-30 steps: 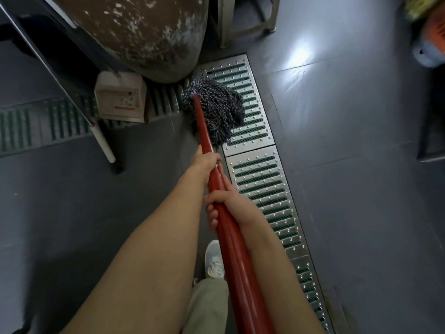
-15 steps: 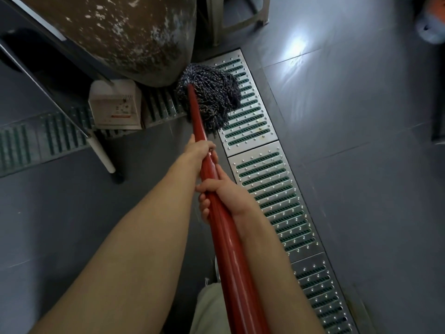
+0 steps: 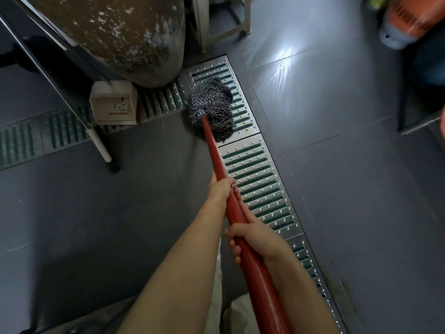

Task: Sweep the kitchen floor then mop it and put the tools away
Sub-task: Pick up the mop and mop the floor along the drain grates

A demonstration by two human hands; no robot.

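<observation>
A dark tiled kitchen floor [image 3: 337, 189], wet-looking under glare, is crossed by a slotted metal drain grate [image 3: 260, 179]. The mop [image 3: 212, 109] rests its string head across grate and tile, just beside a large mottled vessel [image 3: 120, 37]. The left hand [image 3: 220, 189] and right hand [image 3: 255, 239] wrap the red handle. Strands may snag in slots; slick tiles risk a slip.

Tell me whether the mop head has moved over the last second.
Yes. The mop head has slid off the corner by the white box, rightward and toward the person along the metal drain grate.
</observation>
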